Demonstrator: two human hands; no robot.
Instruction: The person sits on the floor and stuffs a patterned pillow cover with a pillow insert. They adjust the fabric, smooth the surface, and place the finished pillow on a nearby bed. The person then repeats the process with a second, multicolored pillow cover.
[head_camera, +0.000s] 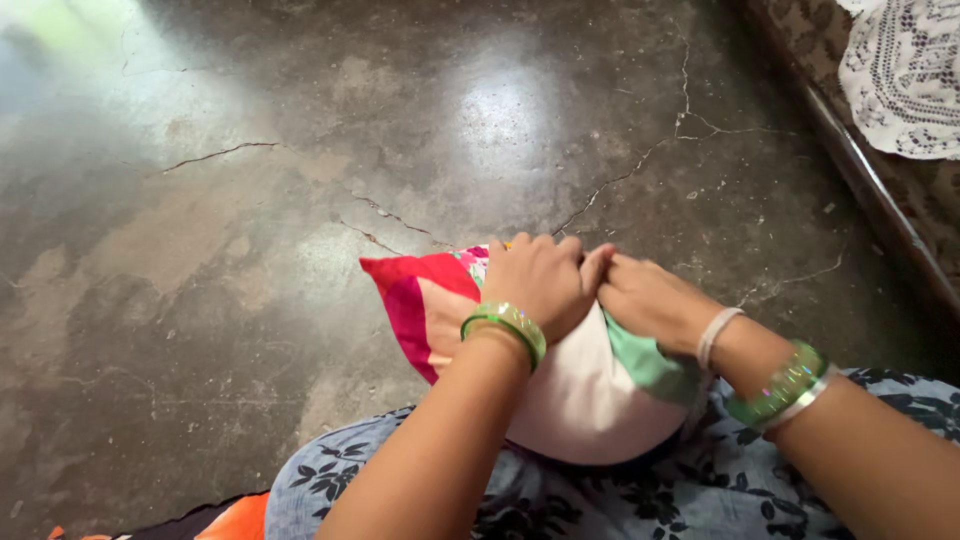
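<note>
Your left hand (540, 283) and right hand (650, 300) cover the pillow's (580, 400) far end, so their fingertips and grip stay hidden, while the lace cloth (900, 75) and orange fabric (240, 520) are cut off by the frame edges.

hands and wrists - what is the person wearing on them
Both arms are bare, with no sleeves showing. The left hand has a glittery green bangle at the wrist. The right hand has a thin pale band at the wrist, and further up the forearm a green bangle beside a silvery one. No rings can be made out.
</note>
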